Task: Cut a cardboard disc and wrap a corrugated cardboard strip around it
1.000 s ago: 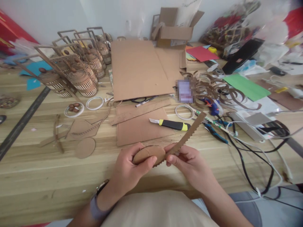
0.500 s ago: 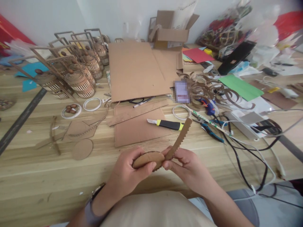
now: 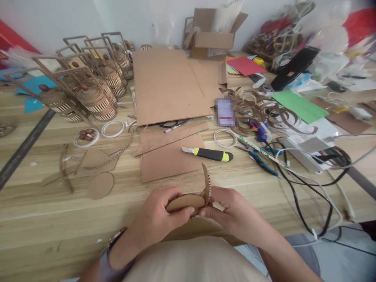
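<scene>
A round cardboard disc (image 3: 185, 202) lies in the grip of my left hand (image 3: 160, 209), whose thumb presses on its upper face. At the disc's right edge, my right hand (image 3: 225, 203) pinches a corrugated cardboard strip (image 3: 207, 182). One end of that strip stands up and curves above my fingers, ridged on its right side. The strip seems to run along the disc's rim, though my fingers hide part of the join. Beyond my hands a utility knife (image 3: 213, 154) with a yellow and black handle rests with its blade out.
Cardboard sheets (image 3: 164, 86) cover the table's middle. Lidded cardboard baskets (image 3: 94, 102) with tall handles crowd the left, near another cardboard disc (image 3: 100, 185). On the right lie pliers (image 3: 263, 162), a glue gun (image 3: 260, 131), curled strips (image 3: 255, 105) and black cables (image 3: 299, 213).
The strip's free end has swung left and more upright, its ridged edge turning to face right. Both hands stay close to where they were, still holding disc and strip.
</scene>
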Motion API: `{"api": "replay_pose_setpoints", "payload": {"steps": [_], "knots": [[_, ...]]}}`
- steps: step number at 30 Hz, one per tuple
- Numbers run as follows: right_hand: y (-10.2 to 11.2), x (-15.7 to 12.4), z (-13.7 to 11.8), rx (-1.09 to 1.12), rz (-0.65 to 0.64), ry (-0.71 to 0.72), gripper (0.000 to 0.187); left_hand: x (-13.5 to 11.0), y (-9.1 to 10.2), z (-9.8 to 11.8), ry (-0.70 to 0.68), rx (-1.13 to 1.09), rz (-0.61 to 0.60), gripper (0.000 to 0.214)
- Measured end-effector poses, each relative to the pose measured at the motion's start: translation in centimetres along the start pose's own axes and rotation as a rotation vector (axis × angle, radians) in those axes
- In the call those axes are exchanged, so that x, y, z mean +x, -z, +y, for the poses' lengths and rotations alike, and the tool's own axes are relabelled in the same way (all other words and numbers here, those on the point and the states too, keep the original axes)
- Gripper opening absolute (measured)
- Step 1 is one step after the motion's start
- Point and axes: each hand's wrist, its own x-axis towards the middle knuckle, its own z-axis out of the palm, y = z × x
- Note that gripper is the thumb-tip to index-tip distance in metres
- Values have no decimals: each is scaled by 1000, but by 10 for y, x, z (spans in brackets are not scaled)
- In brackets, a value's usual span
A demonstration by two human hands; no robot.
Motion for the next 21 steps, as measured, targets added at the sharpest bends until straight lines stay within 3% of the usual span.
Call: {"api": "replay_pose_setpoints", "payload": {"steps": [5,8,13,17,21], "knots": [[-4,3,1,22,18,-1,16,2,4,3,95,5,-21,12],[-9,6,4,118,83,7,15,3,5,2,163,-188,33,16],[-19,10,6,250,189,32,18,2,1,-3,213,-520,120,47],[-23,11,3,231,200,54,27,1,-6,-8,270,-460,145,32],[-15,10,5,223,264,63,32,0,-4,-7,240,-351,209,26]]}}
